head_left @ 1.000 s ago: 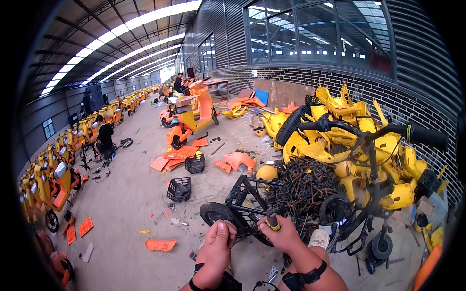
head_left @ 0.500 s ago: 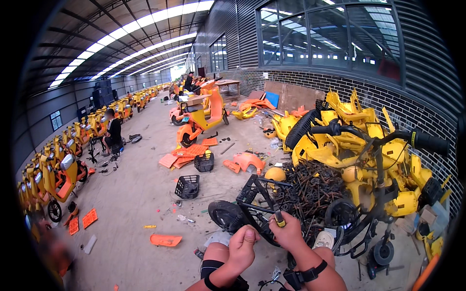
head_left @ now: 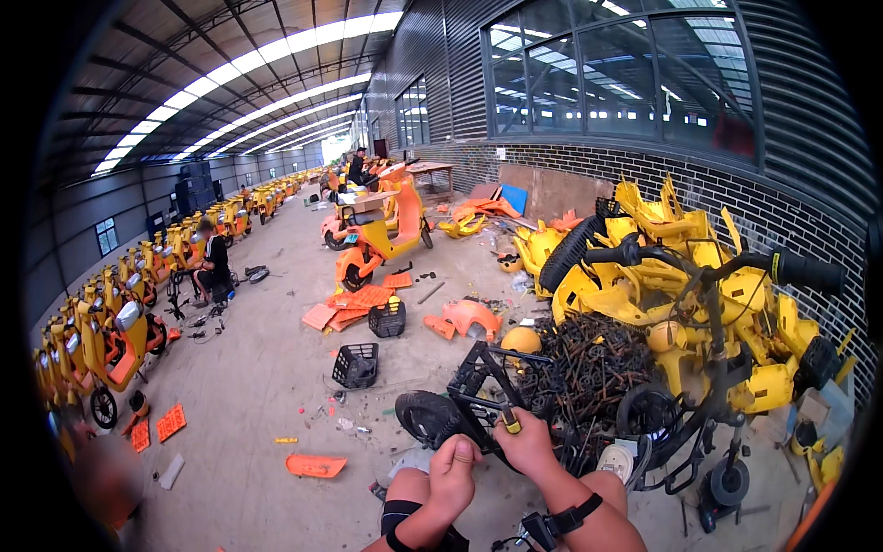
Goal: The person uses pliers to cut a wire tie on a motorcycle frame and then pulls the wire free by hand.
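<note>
In front of me stands a stripped black scooter frame [head_left: 480,373], its rear wheel [head_left: 426,417] to the left and its handlebar [head_left: 727,267] to the right. My right hand [head_left: 530,448] is closed around a tool with a yellow-and-black handle [head_left: 511,421]; its working end is hidden, so its kind is unclear. Fingers curled and thumb up, my left hand [head_left: 452,476] is beside the frame, just left of the right hand. Whatever it grips, if anything, is hidden.
Yellow body panels [head_left: 607,285] and a heap of dark metal parts [head_left: 598,377] lie to the right. A black basket [head_left: 356,366] and an orange panel [head_left: 315,465] are on the floor. An orange-yellow scooter [head_left: 391,225] stands ahead; a seated person [head_left: 215,262] is farther left.
My right hand has shifted slightly left with the tool, closer to my left hand, and the tool's handle has tilted. The left hand has moved slightly left.
</note>
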Tool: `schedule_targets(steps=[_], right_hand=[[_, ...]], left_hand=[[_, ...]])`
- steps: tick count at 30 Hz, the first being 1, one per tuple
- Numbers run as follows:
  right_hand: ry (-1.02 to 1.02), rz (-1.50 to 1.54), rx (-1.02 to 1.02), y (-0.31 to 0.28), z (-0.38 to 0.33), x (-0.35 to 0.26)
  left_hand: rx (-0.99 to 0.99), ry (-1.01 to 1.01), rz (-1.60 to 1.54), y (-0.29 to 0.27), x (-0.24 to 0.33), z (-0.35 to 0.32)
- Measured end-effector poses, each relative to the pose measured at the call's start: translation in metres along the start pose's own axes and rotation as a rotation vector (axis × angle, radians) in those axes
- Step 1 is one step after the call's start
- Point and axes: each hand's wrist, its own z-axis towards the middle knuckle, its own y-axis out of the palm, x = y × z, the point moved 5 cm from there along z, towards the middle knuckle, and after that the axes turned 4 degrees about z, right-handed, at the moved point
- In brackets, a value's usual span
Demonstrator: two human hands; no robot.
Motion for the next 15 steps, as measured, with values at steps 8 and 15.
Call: schedule_targets(steps=[8, 15], right_hand=[[-0.006, 0.034, 0.008, 0.002, 0.007, 0.006], [0.081, 0.152, 0.045, 0.001, 0.006, 0.004]], left_hand=[[0.01, 0.032, -0.007, -0.003, 0.007, 0.012], [0.026, 0.025, -0.073, -0.005, 0.018, 0.018]])
